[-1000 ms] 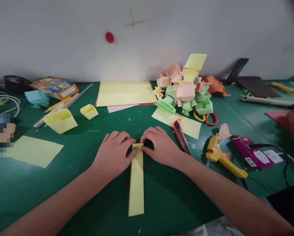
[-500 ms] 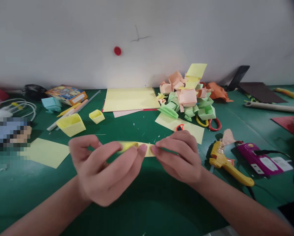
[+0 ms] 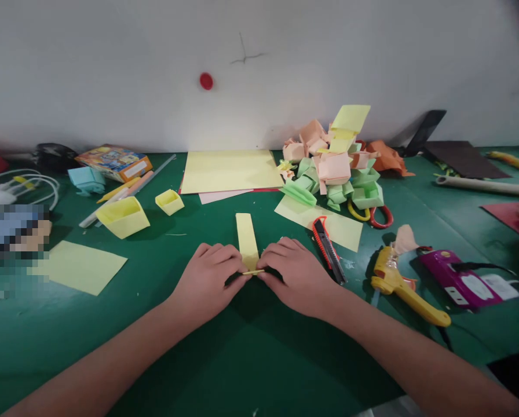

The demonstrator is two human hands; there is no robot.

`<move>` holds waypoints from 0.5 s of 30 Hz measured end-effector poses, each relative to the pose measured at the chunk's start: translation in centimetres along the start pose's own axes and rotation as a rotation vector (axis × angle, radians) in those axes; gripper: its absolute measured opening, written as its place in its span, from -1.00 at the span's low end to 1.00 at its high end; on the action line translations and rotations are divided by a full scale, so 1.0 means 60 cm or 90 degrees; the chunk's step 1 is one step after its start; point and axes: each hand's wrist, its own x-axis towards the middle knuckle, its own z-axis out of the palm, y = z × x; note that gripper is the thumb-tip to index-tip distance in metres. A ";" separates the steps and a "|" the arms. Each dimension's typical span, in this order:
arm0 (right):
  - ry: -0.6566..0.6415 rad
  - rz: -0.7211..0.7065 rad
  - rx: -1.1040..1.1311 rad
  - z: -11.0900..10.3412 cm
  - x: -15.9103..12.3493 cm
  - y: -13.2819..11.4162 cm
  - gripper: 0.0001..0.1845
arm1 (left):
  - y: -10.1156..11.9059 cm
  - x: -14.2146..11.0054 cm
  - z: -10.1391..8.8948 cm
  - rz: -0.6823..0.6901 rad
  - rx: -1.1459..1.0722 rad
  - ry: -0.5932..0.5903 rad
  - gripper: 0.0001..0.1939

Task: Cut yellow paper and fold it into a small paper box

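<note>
A narrow yellow paper strip (image 3: 246, 237) points away from me across the green table (image 3: 242, 359). Its near end is folded or rolled up, and both hands pinch that end. My left hand (image 3: 214, 278) grips the left corner between thumb and fingers. On the opposite corner, my right hand (image 3: 296, 275) does the same, its fingertips close to the left ones. Just right of that hand lies a red and black utility knife (image 3: 328, 249). Two folded yellow paper cups, a larger one (image 3: 123, 217) and a smaller one (image 3: 170, 201), stand beyond my left hand.
Pink and green folded paper pieces (image 3: 333, 168) are heaped at the back right, with scissors (image 3: 381, 216) beside them. A yellow glue gun (image 3: 405, 286) and a purple power strip (image 3: 459, 278) lie right. Yellow sheets (image 3: 231, 172) lie at the back, another sheet (image 3: 83, 267) left.
Both hands have come down and nearer me. The strip, held crosswise between them before, now points away from me with its near end pinched. The utility knife has come fully into view.
</note>
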 end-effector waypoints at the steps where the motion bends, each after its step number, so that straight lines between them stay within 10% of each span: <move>1: -0.020 0.019 0.007 0.002 0.000 0.000 -0.87 | 0.000 0.000 0.002 -0.022 -0.019 -0.032 -0.82; 15: -0.075 0.036 -0.030 0.009 0.015 0.010 -0.73 | 0.012 0.004 0.001 -0.018 0.029 -0.075 -0.74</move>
